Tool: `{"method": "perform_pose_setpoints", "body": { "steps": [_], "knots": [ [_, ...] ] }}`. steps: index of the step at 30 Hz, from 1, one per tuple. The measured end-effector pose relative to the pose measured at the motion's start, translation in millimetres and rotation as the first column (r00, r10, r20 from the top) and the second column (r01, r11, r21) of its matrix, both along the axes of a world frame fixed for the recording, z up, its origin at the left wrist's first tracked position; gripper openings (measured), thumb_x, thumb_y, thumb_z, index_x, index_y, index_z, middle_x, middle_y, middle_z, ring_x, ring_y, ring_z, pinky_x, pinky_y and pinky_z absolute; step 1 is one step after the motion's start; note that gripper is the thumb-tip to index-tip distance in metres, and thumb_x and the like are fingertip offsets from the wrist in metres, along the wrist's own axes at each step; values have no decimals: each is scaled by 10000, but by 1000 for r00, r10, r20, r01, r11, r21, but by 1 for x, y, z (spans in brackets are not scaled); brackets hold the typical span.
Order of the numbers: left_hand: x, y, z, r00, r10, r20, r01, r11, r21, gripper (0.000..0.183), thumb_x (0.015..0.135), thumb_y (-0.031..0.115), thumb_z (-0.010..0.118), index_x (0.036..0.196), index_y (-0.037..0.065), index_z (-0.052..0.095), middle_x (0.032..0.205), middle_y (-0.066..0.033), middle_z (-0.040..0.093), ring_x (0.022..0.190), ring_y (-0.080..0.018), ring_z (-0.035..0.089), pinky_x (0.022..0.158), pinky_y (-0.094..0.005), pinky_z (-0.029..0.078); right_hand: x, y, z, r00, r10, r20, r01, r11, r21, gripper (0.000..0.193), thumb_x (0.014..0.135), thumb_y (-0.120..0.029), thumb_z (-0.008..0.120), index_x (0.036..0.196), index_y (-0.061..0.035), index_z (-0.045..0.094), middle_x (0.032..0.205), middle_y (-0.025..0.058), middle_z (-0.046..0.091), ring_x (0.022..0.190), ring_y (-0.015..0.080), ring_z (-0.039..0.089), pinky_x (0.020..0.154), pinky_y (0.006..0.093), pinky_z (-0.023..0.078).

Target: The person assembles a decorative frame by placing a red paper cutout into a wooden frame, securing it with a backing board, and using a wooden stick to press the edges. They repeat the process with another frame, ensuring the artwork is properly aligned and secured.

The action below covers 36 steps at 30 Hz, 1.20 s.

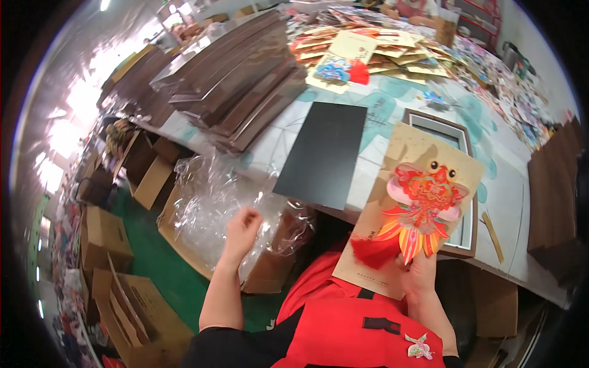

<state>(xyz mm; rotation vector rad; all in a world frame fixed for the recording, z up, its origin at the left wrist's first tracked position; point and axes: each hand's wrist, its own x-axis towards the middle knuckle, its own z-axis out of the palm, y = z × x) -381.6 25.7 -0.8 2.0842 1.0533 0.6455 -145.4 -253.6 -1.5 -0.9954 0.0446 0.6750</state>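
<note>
My right hand (419, 273) grips the lower edge of a beige card (374, 245), which is tilted over the table's front edge. A red and orange goldfish ornament (432, 199) with bulging eyes and a fanned tail lies on the card. Its red tassel (375, 251) hangs to the left. Partly hidden behind the card is a dark brown frame (469, 245) with a white inner edge. My left hand (243, 227) is raised, fingers curled closed with nothing visible in them. Below and behind it, crumpled clear plastic film (208, 196) fills a cardboard box (270, 276).
A black panel (325, 153) lies on the table (288, 129), left of the frame. Stacked brown frames (233, 80) stand far left, more (555, 184) at right. Beige cards with ornaments (350, 52) are piled at the back, near another person (417, 9). Cartons (107, 239) stand on the green floor.
</note>
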Motion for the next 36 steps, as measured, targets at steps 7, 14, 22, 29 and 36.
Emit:
{"method": "perform_pose_setpoints", "body": {
  "steps": [7, 14, 22, 29, 36],
  "knots": [
    [28, -1, -49, 988, -81, -134, 152, 697, 701, 320, 811, 164, 675, 1097, 36, 607, 982, -182, 649, 878, -313, 638, 761, -401, 504, 2, -4, -6, 995, 96, 27, -96, 995, -17, 73, 939, -167, 545, 997, -174, 502, 666, -47, 448, 455, 76, 373, 436, 254, 298],
    [-44, 111, -216, 828, -74, -556, 109, 994, 30, 367, 813, 144, 637, 1158, 23, 601, 1081, -200, 647, 994, -346, 627, 840, -405, 495, 2, -4, -3, 991, 128, 31, -128, 992, -10, 37, 957, -153, 514, 994, -149, 508, 657, -39, 450, 456, 76, 369, 436, 250, 297],
    [-57, 103, -210, 326, -419, -847, 317, 893, -319, 274, 830, 100, 524, 1032, 15, 688, 1085, -242, 640, 1027, -378, 619, 911, -441, 475, 1, -9, 9, 965, 253, 64, -250, 967, -52, 69, 920, -67, 534, 942, -41, 593, 648, -20, 506, 519, 55, 432, 458, 208, 309],
    [23, 2, 9, 997, 39, -72, -12, 941, 339, 173, 900, 78, 540, 1027, -5, 623, 958, -172, 656, 834, -286, 657, 726, -358, 519, -3, -13, 16, 863, 480, 159, -438, 867, -238, 118, 932, -103, 550, 955, -5, 612, 690, -22, 546, 597, 42, 477, 535, 201, 373],
    [110, -83, -5, 864, -416, 283, 497, 790, -358, 287, 929, 97, 564, 1174, -40, 505, 977, -116, 672, 884, -131, 637, 775, -262, 507, -8, -36, 11, 540, 801, 260, -611, 585, -534, 196, 925, -167, 561, 982, 3, 642, 735, 59, 638, 692, 61, 582, 622, 218, 459]
  ]
}}
